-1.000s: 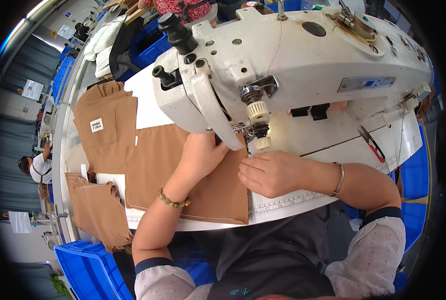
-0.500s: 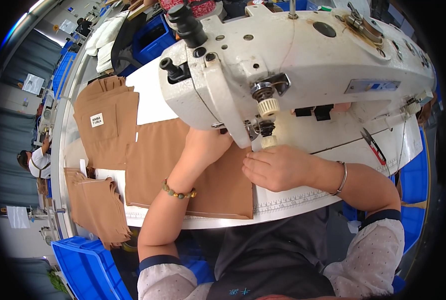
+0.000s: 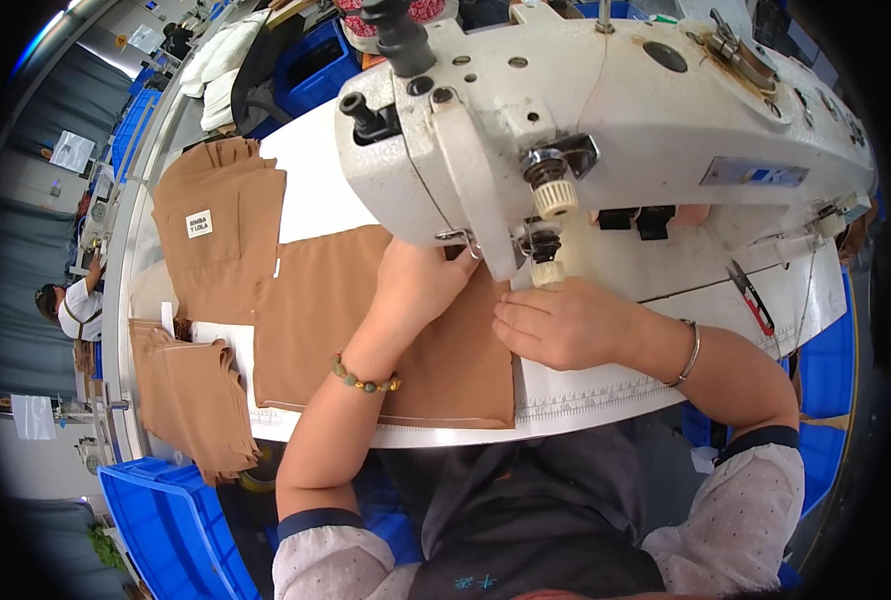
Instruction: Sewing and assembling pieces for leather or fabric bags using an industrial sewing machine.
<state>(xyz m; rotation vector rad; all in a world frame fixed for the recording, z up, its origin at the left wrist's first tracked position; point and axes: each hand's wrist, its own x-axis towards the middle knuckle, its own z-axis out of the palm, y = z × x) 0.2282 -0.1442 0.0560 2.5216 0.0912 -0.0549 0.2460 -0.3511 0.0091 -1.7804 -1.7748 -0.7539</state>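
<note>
A white sewing machine point(image 3: 606, 110) stands over a large brown fabric panel point(image 3: 316, 340). My left hand point(image 3: 421, 280) is on the panel beside the machine head, thumb reaching toward the presser area; most of its fingertips are hidden. My right hand point(image 3: 551, 325) is closed on the panel's right edge just below the needle area, fingers pressed together. The needle itself is hidden by the head and my hands.
Brown cut pieces point(image 3: 216, 260) and a folded stack point(image 3: 196, 400) lie left; white fabric point(image 3: 211, 70) lies behind. Red-handled snips point(image 3: 756, 300) rest on the white tabletop point(image 3: 616, 390) at right. Blue crates point(image 3: 166, 530) surround the table. A co-worker point(image 3: 76, 310) sits far left.
The whole view has shifted, so the machine appears farther right and slightly higher. My hands remain on the panel at the machine head, with little visible movement relative to it.
</note>
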